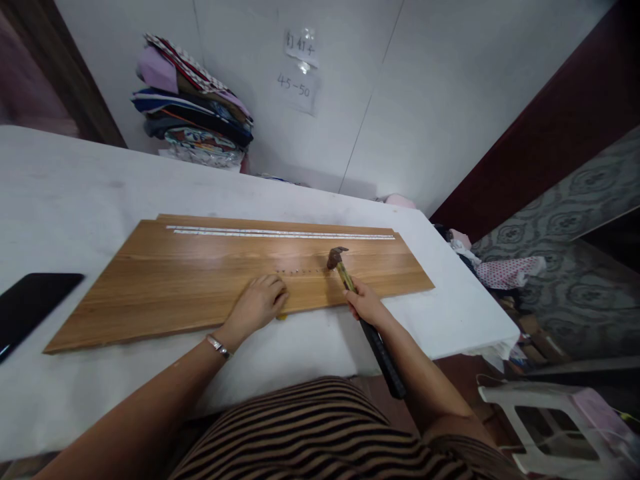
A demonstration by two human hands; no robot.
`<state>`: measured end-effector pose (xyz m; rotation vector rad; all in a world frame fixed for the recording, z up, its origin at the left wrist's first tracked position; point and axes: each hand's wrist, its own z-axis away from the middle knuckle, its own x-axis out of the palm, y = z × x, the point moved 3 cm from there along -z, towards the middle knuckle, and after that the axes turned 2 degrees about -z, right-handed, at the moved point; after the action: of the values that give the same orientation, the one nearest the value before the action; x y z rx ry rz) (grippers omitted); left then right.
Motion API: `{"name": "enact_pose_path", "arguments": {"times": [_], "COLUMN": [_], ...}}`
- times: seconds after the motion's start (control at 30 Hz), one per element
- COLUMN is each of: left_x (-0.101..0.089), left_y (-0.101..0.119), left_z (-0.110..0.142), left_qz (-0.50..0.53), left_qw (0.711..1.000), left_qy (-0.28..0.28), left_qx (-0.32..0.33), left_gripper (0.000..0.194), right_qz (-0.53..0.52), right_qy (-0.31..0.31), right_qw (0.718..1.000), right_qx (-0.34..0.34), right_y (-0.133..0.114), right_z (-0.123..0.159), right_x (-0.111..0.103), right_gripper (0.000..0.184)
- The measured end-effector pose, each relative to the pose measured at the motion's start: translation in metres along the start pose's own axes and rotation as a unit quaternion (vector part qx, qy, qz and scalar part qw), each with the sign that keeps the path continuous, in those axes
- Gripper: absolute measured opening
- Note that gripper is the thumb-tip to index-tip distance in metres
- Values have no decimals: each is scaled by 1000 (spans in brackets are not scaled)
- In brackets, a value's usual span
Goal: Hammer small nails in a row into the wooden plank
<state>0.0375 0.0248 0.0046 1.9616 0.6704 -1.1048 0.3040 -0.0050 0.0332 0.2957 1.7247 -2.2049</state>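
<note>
My right hand (364, 301) is wrapped round the handle of a claw hammer (345, 275). Its rusty head is at the right end of a short row of nails (297, 271) in a wooden board (190, 267); whether it touches one I cannot tell. The hammer's black grip points back toward my body. My left hand (260, 301) rests on the board's near part, left of the nails, fingers curled together; anything within them is hidden. Something small and yellow (281, 317) shows below that hand at the board's front edge.
Two white measuring strips (280, 233) run along the board's far side. A black phone (37, 303) lies on the white table (100, 173) at left. Folded clothes (195, 100) are piled against the wall. A white plastic stool (525, 393) stands at lower right.
</note>
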Motion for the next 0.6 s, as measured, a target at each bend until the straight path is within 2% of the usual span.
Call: {"name": "enact_pose_path", "arguments": {"times": [0.6], "left_x": [3], "left_y": [-2], "left_z": [1], "left_qz": [-15], "left_qw": [1000], "left_qy": [-3], "left_qx": [4], "left_gripper": [18], "right_qz": [-11], "right_qy": [-12], "right_qw": [1000], "right_qx": [-13], "right_y": [-5], "right_z": [6], "right_x": [3], "right_gripper": [33]}}
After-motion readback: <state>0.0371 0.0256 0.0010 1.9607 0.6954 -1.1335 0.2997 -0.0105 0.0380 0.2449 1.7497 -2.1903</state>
